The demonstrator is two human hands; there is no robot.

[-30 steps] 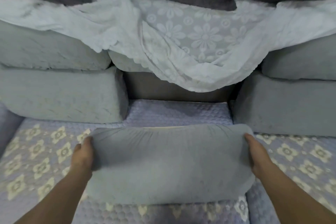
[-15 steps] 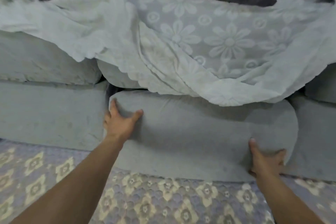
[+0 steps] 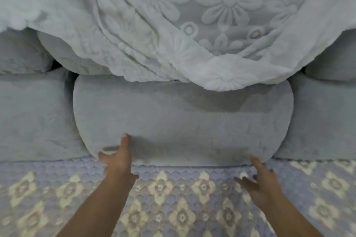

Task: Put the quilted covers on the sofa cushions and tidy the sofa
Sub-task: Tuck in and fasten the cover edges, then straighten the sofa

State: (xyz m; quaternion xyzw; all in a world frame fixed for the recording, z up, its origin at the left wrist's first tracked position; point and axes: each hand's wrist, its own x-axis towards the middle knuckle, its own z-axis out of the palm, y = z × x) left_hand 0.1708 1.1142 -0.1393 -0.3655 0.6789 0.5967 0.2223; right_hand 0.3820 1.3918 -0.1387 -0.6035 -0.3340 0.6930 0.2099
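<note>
Plush grey cushion [image 3: 183,121], rounded ends, on quilted floral cover [image 3: 173,208]

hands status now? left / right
Left hand: open, fingers spread against the lower front of the grey cushion.
Right hand: open, blurred, fingertips at the cushion's bottom edge, holding nothing.

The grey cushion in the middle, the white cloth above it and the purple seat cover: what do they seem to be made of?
Grey cushion: probably soft plush or velvet over padding; matte, with short nap and rounded ends.
White cloth: thin, lace-like fabric; raised flower patterns and a scalloped edge.
Purple seat cover: quilted fabric; stitched scale pattern with cream flower motifs.
</note>
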